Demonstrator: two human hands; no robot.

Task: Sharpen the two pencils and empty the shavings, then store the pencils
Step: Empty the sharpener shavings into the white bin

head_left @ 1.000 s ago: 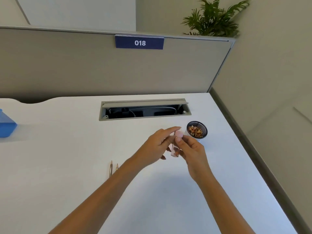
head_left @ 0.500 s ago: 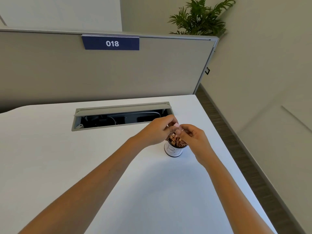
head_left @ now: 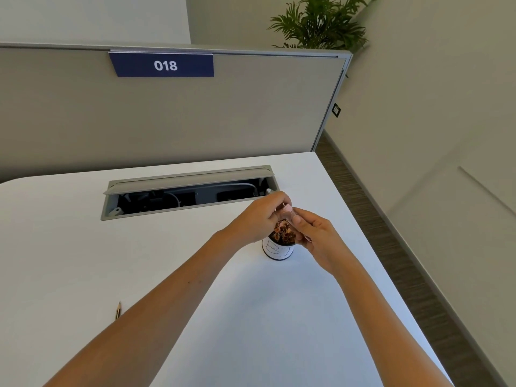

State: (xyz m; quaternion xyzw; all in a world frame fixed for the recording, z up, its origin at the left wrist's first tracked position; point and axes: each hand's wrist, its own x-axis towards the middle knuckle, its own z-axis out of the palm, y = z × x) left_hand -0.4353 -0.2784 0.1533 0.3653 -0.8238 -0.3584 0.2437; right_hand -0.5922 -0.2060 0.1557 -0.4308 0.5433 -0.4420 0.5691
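Both my hands meet over a small white cup (head_left: 277, 250) that holds brown pencil shavings (head_left: 283, 233). My left hand (head_left: 258, 216) and my right hand (head_left: 312, 234) pinch a small pink sharpener (head_left: 287, 210) together, just above the cup's mouth. Most of the sharpener is hidden by my fingers. One pencil (head_left: 118, 310) lies on the white desk (head_left: 69, 261) at the lower left, tip pointing away; my left forearm covers the rest of that area.
An open cable tray (head_left: 190, 194) is sunk in the desk behind the cup. A grey partition with a "018" sign (head_left: 163, 65) stands at the back. The desk's right edge (head_left: 371, 241) drops to the floor close to the cup.
My hands carried the sharpener from in front of the cup to right above it. Between half a second ago and now they hardly moved; the view shifted slightly.
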